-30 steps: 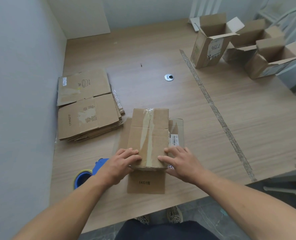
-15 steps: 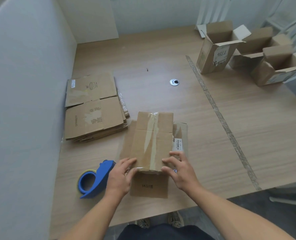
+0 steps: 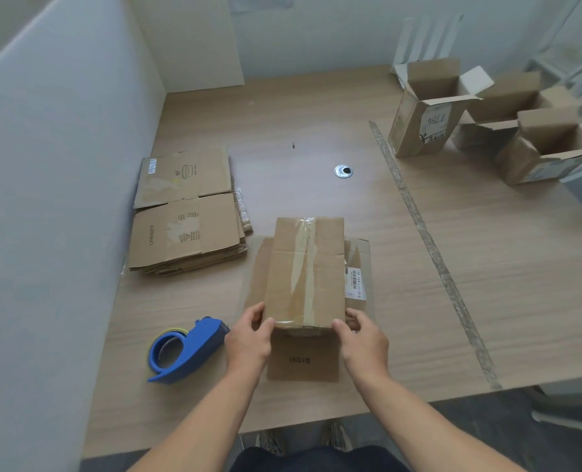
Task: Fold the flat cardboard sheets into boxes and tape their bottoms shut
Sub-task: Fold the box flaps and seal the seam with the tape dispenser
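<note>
A cardboard box stands upside down on the wooden table, its taped bottom facing up with a clear tape strip down the middle. Its top flaps lie spread flat on the table around it. My left hand grips the box's near left corner, thumb on top. My right hand grips the near right corner the same way. A blue tape dispenser lies on the table just left of my left hand. A stack of flat cardboard sheets sits at the left by the partition.
Three folded open boxes stand at the far right of the table. A metal cable grommet is set in the tabletop beyond the box. A tape-like strip runs down the table. A grey partition borders the left side.
Both hands slid from the box's top face to its near corners and now grip them. The tape dispenser came fully into view as the camera tilted up.
</note>
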{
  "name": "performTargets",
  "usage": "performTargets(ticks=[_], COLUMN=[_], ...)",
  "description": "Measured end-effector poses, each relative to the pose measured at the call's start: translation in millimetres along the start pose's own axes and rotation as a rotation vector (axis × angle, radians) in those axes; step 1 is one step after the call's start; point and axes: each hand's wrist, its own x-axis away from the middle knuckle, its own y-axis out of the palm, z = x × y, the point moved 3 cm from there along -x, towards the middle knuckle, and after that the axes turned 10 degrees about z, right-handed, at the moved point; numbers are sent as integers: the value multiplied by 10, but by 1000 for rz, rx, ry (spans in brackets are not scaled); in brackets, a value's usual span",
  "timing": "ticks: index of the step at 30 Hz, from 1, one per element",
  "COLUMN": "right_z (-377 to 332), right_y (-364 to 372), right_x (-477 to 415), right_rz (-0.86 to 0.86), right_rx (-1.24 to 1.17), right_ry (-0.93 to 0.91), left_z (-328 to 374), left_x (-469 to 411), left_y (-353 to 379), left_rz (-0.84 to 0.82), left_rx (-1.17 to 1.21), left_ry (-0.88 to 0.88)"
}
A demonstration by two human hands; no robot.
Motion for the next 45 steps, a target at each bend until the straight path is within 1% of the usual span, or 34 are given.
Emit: performTargets(ticks=[3, 6, 11, 15, 17, 19, 24, 28, 33, 36, 40, 43, 45], right_z=[-26, -7, -31, 71, 108, 83, 22, 96, 177, 276, 363, 364, 320], right_y=[-185, -358, -504, -545, -576, -606, -544, -471, -576, -739, -1011, -1133, -1155], right_x=[-100, -233, -344, -348, -341, -357, -404, -467, -565, -688, -875, -973, -964], right_rz=[72, 104, 87, 27, 5, -14, -83, -185, -316, -423, -533, -557, -526], right_rx=[-15, -40, -187, -229, -165, -28, 419, 472, 559, 636, 744, 814, 879], right_ry=[16, 31, 62, 90, 49, -47, -347, -416, -522, -598, -706, -761, -777], left_z=[155, 238, 210, 192, 184, 173, 259, 393, 640, 723, 651, 495, 403], left_x=[94, 237, 483, 706, 794, 838, 755, 543, 314, 214, 197, 243, 273], left_y=[155, 356, 650, 754, 732, 699, 474, 274, 123, 141, 373, 586, 684], left_rz=[-51, -187, -321, -338, -339, -344, -238, -216, -185, -218, -376, -454, -443], left_rx=[-1, 56, 127, 69, 38, -19, -337, -530, -659, -791, -974, -996, -984], left_ry=[43, 40, 2, 41, 80, 140, 452, 646, 800, 839, 837, 771, 717])
